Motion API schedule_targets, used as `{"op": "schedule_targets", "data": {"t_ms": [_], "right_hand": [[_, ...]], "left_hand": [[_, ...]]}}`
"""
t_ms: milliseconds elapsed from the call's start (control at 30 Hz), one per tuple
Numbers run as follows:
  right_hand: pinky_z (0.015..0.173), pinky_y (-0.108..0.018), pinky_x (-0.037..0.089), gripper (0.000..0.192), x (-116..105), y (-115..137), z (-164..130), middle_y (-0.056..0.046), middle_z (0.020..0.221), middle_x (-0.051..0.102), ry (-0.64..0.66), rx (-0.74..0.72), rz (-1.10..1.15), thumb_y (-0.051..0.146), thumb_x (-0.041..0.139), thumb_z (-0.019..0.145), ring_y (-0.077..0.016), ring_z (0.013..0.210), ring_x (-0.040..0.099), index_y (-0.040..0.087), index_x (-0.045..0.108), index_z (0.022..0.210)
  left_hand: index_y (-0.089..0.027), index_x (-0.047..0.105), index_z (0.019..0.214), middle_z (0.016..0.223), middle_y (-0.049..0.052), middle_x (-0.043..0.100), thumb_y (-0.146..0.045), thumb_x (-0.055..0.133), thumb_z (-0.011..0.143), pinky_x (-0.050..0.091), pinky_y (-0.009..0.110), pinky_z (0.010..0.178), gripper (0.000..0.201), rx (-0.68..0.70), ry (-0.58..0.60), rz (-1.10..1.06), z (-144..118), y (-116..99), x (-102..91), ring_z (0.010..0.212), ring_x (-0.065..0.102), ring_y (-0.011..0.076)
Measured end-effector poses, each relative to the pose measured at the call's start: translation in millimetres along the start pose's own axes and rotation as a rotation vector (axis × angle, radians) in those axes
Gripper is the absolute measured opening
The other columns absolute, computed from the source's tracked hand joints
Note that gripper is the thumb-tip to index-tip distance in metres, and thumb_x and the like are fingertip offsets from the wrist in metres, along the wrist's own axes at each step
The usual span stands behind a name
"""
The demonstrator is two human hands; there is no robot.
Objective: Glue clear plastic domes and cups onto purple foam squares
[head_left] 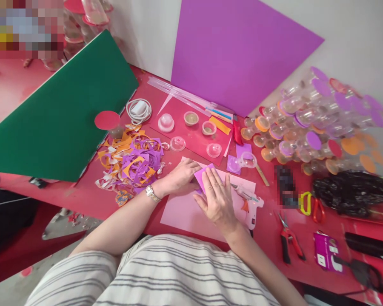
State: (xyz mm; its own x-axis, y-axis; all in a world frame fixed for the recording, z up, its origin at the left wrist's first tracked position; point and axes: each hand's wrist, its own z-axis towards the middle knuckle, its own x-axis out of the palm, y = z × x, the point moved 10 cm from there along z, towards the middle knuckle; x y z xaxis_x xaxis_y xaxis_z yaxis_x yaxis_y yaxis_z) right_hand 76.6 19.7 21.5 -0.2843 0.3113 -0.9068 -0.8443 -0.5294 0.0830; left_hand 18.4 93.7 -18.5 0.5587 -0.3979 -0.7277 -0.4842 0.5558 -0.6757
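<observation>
Head view: right hand (pixel 217 199) lies flat, fingers (pixel 210 180) extended and together, pressing a purple square (pixel 200 175). Left hand (pixel 181 174) fingers curled, touching its left edge. Square is flat, small, rotated corner-up, no clear long axis; it lies on a pink sheet (pixel 181 212) on the counter (pixel 92 195), glue gun (pixel 250 204) just right.

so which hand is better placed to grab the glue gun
Right. The right hand lies flat on the purple piece, right beside the glue gun; the left hand is on the far side.
</observation>
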Motion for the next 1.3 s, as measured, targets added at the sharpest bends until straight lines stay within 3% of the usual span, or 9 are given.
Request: {"op": "schedule_targets", "data": {"t_ms": [267, 467, 667, 867, 1033, 1167, 1233, 1300], "right_hand": [[0.12, -0.058, 0.024, 0.078, 2, 2, 1, -0.023, 0.145, 0.053, -0.021, -0.03, -0.015, 0.038, 0.048, 0.099, -0.0297, 0.142, 0.043, 0.008, 0.008, 0.159], [0.12, -0.058, 0.023, 0.075, -1, 4, 5, -0.024, 0.143, 0.055, -0.032, -0.056, -0.045, 0.038, 0.048, 0.099, -0.0299, 0.14, 0.046, 0.004, 0.014, 0.157], [0.12, -0.059, 0.023, 0.07, -5, 1, 5, -0.022, 0.147, 0.051, 0.007, -0.036, -0.01, 0.038, 0.044, 0.101, -0.0293, 0.143, 0.042, 0.008, 0.017, 0.157], [0.117, -0.058, 0.031, 0.076, -21, -12, 9, -0.018, 0.151, 0.048, 0.005, 0.019, 0.001, 0.028, 0.05, 0.097, -0.0318, 0.146, 0.036, 0.015, 0.01, 0.16], [0.109, -0.05, 0.047, 0.082, -29, -12, 24, -0.017, 0.141, 0.054, 0.074, -0.074, 0.103, 0.011, 0.053, 0.088, -0.031, 0.133, 0.048, 0.016, 0.013, 0.16], [0.102, -0.05, 0.052, 0.086, -47, -23, 41, -0.015, 0.126, 0.059, 0.069, -0.086, 0.15, 0.005, 0.053, 0.081, -0.0308, 0.12, 0.055, 0.02, 0.018, 0.159], [0.101, -0.051, 0.051, 0.083, -62, -39, 53, -0.014, 0.126, 0.058, 0.005, -0.06, 0.122, 0.01, 0.058, 0.082, -0.0316, 0.118, 0.055, 0.022, 0.024, 0.157], [0.103, -0.052, 0.05, 0.078, -76, -67, 65, -0.013, 0.127, 0.057, -0.091, 0.003, 0.052, 0.015, 0.061, 0.084, -0.0316, 0.117, 0.056, 0.026, 0.03, 0.155]], "left_hand": [[-0.014, 0.065, 0.111, 0.113, 0.014, 0.069, -0.02, 0.065, 0.081, 0.046, 0.044, 0.097, 0.031, 0.057, -0.03, 0.029, 0, -6, -3.1, 0.105, 0.06, 0.0271], [-0.013, 0.066, 0.108, 0.116, 0.015, 0.069, -0.014, 0.064, 0.078, 0.046, 0.043, 0.096, 0.029, 0.052, 0.004, 0.045, 1, -3, -0.8, 0.106, 0.061, 0.0274], [-0.013, 0.064, 0.108, 0.108, 0.013, 0.07, -0.018, 0.069, 0.075, 0.044, 0.045, 0.098, 0.034, 0.015, 0.004, 0.033, 2, -5, -6.7, 0.103, 0.063, 0.0281], [-0.016, 0.064, 0.104, 0.107, 0.011, 0.069, -0.019, 0.067, 0.075, 0.043, 0.042, 0.097, 0.029, 0.045, -0.002, -0.003, 3, -14, -13.7, 0.101, 0.06, 0.0267], [-0.016, 0.064, 0.1, 0.102, 0.01, 0.066, -0.024, 0.07, 0.075, 0.045, 0.042, 0.097, 0.026, 0.096, -0.011, -0.059, 0, -20, -11.7, 0.101, 0.058, 0.0266], [-0.016, 0.051, 0.131, 0.123, 0.015, 0.06, -0.032, 0.072, 0.079, 0.042, 0.049, 0.106, 0.058, 0.114, -0.17, -0.152, -4, -15, -23.9, 0.119, 0.051, 0.0307], [-0.019, 0.036, 0.145, 0.136, 0.017, 0.051, -0.036, 0.071, 0.082, 0.04, 0.052, 0.11, 0.074, 0.087, -0.275, -0.195, -9, -8, -34.7, 0.128, 0.046, 0.0314], [-0.022, 0.03, 0.148, 0.14, 0.016, 0.048, -0.037, 0.069, 0.085, 0.04, 0.052, 0.111, 0.076, 0.045, -0.352, -0.212, -13, 0, -44.5, 0.13, 0.046, 0.0308]]}}
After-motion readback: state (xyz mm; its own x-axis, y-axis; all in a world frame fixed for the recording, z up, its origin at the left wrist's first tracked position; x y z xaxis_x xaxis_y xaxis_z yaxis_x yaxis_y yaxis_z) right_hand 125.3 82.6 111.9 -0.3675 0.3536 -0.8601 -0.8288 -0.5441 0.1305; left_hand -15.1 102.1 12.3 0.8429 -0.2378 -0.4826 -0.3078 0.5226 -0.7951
